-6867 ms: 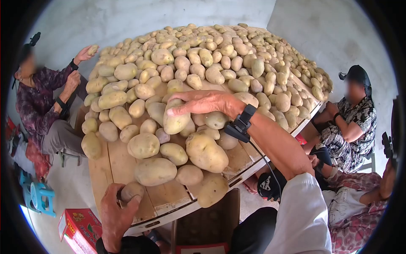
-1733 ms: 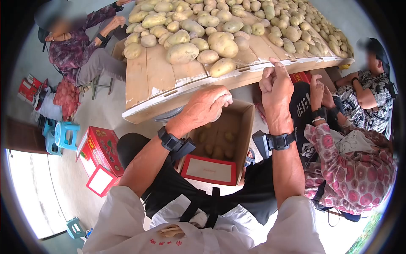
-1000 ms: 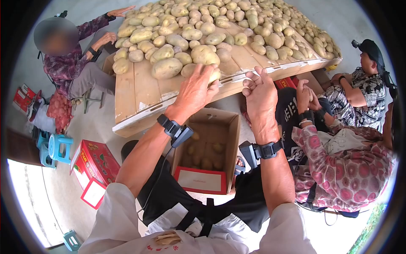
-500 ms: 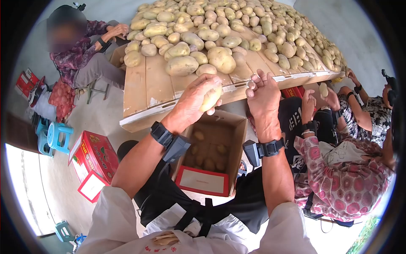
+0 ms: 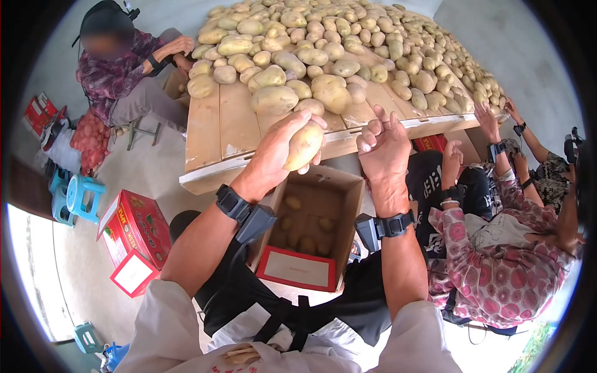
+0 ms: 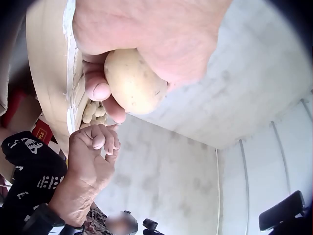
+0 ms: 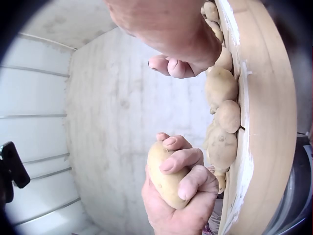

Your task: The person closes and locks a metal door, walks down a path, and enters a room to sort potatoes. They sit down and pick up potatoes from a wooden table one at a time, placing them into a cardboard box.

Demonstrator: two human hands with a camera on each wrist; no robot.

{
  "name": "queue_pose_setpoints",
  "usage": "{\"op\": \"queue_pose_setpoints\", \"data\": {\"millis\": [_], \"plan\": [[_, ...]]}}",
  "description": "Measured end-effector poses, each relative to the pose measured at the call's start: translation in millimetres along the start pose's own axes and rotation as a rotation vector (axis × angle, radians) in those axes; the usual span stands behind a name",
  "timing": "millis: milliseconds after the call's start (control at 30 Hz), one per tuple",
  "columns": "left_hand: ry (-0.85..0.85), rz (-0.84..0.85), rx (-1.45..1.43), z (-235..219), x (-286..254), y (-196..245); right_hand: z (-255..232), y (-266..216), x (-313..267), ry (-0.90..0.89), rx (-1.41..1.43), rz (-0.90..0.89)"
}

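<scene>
A potato (image 5: 304, 146) sits gripped in the left hand's curled fingers (image 7: 185, 159).

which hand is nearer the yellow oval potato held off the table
Left. The left hand is curled around the potato; the right hand is apart from it, off to its right.

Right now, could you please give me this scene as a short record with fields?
left hand: grips one potato
right hand: raised nearby, fingers loosely curled, holding nothing
wooden table: bears many spread potatoes
open box: below the table's near edge, some potatoes inside
red box: on the floor, left
blue stool: farther left
others: person in purple seated left; more people right
</scene>
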State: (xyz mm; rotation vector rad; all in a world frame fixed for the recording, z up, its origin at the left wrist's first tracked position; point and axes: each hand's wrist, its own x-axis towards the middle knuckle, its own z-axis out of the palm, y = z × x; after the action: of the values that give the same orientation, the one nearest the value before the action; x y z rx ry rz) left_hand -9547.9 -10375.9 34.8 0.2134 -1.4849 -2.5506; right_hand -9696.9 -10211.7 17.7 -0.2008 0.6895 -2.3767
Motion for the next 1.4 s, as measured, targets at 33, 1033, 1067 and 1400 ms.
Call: {"op": "queue_pose_setpoints", "data": {"millis": [33, 1033, 1067, 1400], "plan": [[-0.006, 0.001, 0.018, 0.5, -1.7, -0.2, 4.9, 0.3, -3.2, 0.021, 0.009, 0.0], [-0.191, -0.056, 0.512, 6.5, -13.9, -14.4, 9.4, -6.9, -6.3, -0.013, 0.012, -0.016], [-0.213, -0.073, 0.564, 5.8, -13.6, -21.7, 6.6, -9.1, -6.2, -0.024, -0.012, -0.025], [-0.038, 0.192, 0.74, -14.6, 1.1, -45.0, 6.4, -0.2, 1.0, -0.043, -0.098, -0.034]]}}
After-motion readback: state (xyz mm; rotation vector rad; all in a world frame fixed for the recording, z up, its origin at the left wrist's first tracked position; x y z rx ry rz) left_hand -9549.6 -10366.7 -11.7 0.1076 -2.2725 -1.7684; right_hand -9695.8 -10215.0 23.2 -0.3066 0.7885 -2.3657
